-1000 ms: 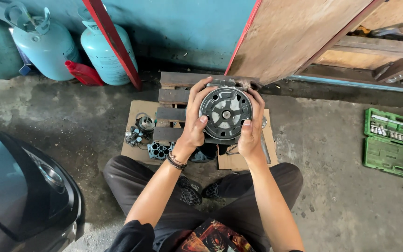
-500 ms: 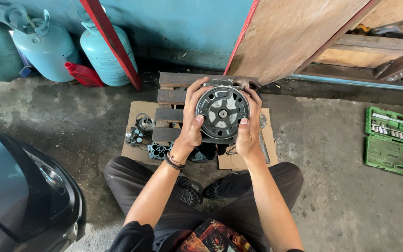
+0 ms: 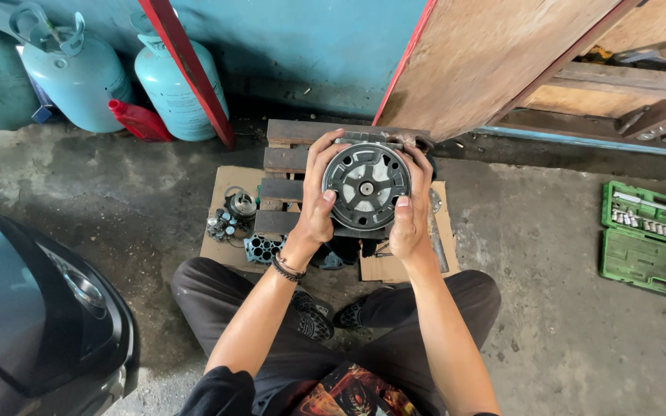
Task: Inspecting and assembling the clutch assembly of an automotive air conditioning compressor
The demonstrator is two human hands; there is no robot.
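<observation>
Left hand and right hand grasp the compressor clutch pulley at nine and three o'clock; a slipped grip could drop it onto the loose parts on the cardboard below.

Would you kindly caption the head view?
Left hand and right hand hold a round pulley unit above wooden slats.

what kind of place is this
Most likely a small car repair workshop. A person sits on a bare concrete floor, both hands holding a round metal pulley unit. An open green socket set, pale blue gas cylinders and part of a dark car stand around.
</observation>
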